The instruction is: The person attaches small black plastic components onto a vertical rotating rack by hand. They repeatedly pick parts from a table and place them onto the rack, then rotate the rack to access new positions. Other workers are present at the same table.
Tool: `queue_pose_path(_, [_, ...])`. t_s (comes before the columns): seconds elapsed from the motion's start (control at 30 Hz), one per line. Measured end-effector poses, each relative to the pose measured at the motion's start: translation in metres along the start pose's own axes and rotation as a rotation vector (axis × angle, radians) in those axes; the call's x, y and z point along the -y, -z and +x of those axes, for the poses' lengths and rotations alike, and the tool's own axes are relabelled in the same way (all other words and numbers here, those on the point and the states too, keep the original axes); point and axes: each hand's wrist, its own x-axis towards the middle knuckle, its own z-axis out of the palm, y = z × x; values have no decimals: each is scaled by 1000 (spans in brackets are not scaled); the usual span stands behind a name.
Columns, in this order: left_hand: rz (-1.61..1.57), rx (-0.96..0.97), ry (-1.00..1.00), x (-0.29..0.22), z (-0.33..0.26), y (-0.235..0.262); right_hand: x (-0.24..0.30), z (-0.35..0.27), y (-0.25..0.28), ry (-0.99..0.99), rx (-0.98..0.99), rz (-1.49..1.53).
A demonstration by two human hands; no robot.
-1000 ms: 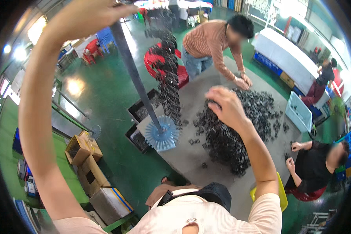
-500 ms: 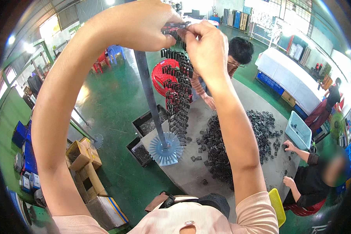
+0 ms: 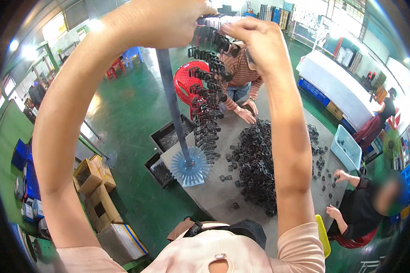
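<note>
My left hand (image 3: 180,25) is raised at the top edge, its fingers closed at the upper end of a hanging string of small black buckle-like plastic pieces (image 3: 205,98). Just right of it is my right hand (image 3: 259,41), thumb and fingertips drawn together close to the topmost pieces; whatever they pinch is too small and blurred to make out. The string hangs in several tiers down toward the grey table (image 3: 205,195). Beside it stands a dark upright post (image 3: 172,100) with a clear, slotted round disc (image 3: 190,166) at its foot.
A large heap of black pieces (image 3: 255,168) covers the table's middle. A co-worker in a striped top (image 3: 241,73) reaches in from the far side; another in black (image 3: 357,209) sits at the right. Nearby are a light-blue basket (image 3: 346,148), dark bins (image 3: 161,170) and cardboard boxes (image 3: 89,175).
My right hand has moved right, away from my left hand and the top of the string. The far co-worker has shifted, and both of their hands now show at the table.
</note>
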Motion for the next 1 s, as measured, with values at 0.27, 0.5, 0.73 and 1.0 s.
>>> queue_pose_path(0.27, [-47, -156, -30, 34, -16, -21, -35, -23, 83, -179, 95, -375])
queue_pose_path(0.5, [-82, -151, -166, 34, -13, -16, -24, -24, 40, 124, 24, -505])
queue_pose_path(0.73, [-40, 144, 102, 1, 5, 13, 6, -3, -46, 316, -331, -481])
queue_pose_path(1.0, [-63, -5, 88, 0, 5, 0, -1, -6, -29, 257, -290, -111])
